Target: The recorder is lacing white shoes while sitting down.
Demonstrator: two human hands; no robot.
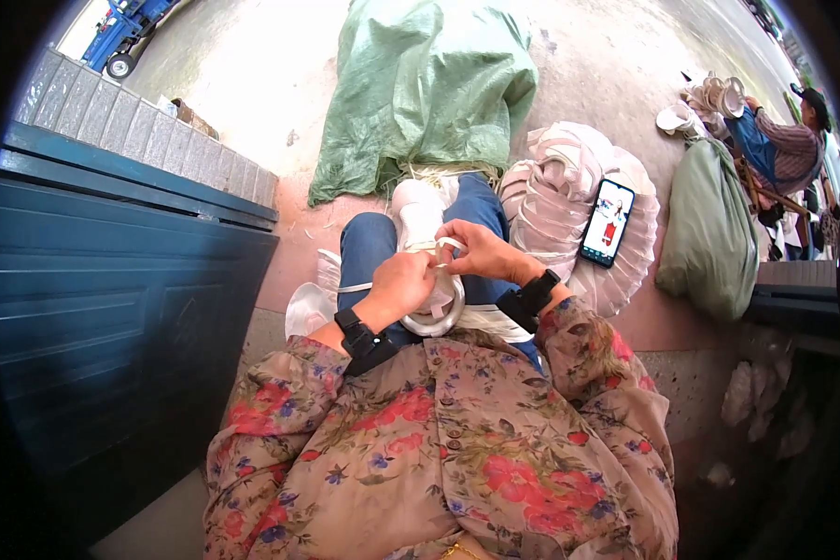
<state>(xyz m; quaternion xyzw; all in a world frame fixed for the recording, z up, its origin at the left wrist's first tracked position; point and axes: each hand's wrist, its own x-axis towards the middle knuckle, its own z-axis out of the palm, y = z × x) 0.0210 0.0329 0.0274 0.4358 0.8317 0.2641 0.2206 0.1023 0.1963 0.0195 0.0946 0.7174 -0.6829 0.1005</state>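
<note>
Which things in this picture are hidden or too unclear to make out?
Head view:
- White ring: upper part covered by the left hand and right hand.
- Phone screen: too small to make out.
- Green sack: contents hidden by its fabric.
- Other person: cut off by the rim.

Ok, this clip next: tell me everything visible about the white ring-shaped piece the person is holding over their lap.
The white ring-shaped piece looks like a rounded band of pale plastic or stiff fabric, its lower curve showing beneath the hands. It sits over the blue-jeaned lap, roughly facing up. The left hand closes over its left side, and the right hand pinches a thin white strip at its top. Its upper half is hidden by the hands, so the full shape cannot be told.
</note>
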